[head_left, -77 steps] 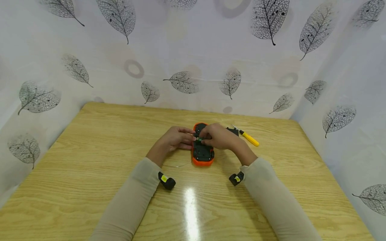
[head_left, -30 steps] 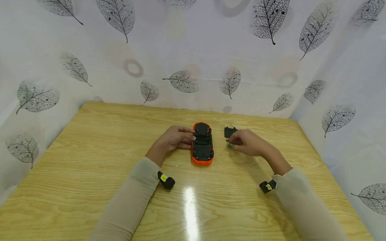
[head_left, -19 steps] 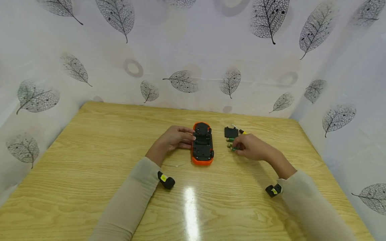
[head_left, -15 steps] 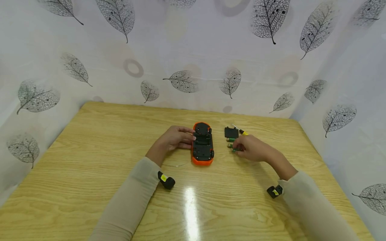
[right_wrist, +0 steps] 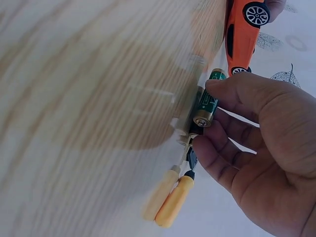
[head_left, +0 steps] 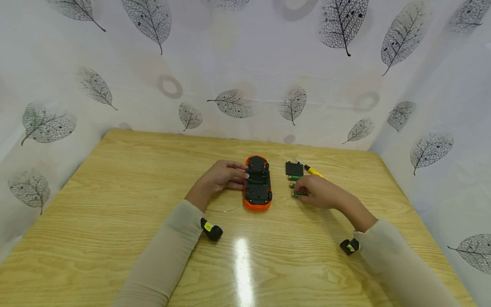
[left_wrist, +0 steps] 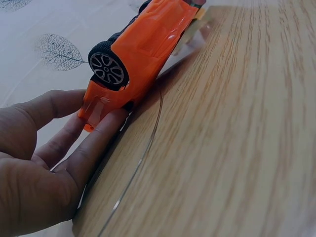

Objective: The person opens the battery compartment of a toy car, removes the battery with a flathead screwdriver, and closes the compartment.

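Observation:
An orange toy car [head_left: 258, 192] lies upside down on the table, its black underside and uncovered battery compartment facing up. My left hand [head_left: 224, 175] holds the car by its left side; in the left wrist view its fingertips sit around the orange body [left_wrist: 148, 47] near a wheel. To the right of the car, my right hand [head_left: 318, 192] pinches a green battery [right_wrist: 207, 101] between thumb and fingers, low at the table. Another green battery [head_left: 294, 178] lies just beyond, and the end of a further battery [head_left: 292, 185] shows beside the fingers.
A black compartment cover [head_left: 294, 169] lies behind the batteries. Next to it is a screwdriver [head_left: 314, 171] with a yellow handle, partly behind my right hand. A thin wire-like strand [left_wrist: 140, 163] lies on the wooden table [head_left: 153, 256]. A leaf-patterned cloth [head_left: 245, 64] rises behind.
My right hand has moved from the car to the right with the batteries, which now lie in a row by the cover; it has shifted slightly nearer me. My left hand stays on the car.

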Demonstrator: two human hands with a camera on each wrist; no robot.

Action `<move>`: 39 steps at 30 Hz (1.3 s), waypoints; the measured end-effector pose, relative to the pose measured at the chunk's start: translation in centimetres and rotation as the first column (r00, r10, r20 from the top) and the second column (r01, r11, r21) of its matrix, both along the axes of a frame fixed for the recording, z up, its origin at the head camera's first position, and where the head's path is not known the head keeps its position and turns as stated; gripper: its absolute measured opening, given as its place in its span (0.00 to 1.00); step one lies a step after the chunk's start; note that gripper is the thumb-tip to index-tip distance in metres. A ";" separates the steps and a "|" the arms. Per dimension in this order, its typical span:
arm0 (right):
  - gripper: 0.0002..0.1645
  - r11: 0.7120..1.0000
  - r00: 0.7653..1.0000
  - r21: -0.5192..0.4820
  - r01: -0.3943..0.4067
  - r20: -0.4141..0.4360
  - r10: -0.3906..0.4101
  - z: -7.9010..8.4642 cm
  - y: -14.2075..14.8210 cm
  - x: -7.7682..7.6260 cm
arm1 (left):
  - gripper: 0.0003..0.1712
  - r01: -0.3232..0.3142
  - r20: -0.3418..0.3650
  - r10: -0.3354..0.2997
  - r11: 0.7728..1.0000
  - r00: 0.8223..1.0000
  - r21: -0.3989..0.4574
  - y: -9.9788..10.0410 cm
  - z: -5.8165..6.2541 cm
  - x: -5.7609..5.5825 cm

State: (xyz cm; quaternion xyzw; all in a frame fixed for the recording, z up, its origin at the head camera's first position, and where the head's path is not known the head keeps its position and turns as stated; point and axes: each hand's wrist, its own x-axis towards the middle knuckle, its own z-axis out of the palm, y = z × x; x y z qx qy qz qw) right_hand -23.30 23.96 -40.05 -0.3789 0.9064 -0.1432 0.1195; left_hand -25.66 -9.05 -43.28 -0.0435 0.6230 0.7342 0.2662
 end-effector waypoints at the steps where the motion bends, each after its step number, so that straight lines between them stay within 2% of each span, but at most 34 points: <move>1: 0.07 1.000 1.000 0.003 0.000 -0.001 0.000 0.0 0.0 0.0 | 0.25 0.000 0.001 0.000 1.000 1.000 0.000 0.0 0.0 0.0; 11: 0.06 1.000 1.000 0.006 -0.012 0.008 0.012 -0.4 0.0 -0.2 | 0.25 0.001 0.008 -0.001 1.000 1.000 0.001 0.0 0.2 0.1; 39: 0.07 1.000 1.000 -0.001 -0.001 0.022 0.001 -0.1 0.0 0.0 | 0.25 0.000 0.010 0.000 1.000 1.000 0.004 0.0 0.1 0.1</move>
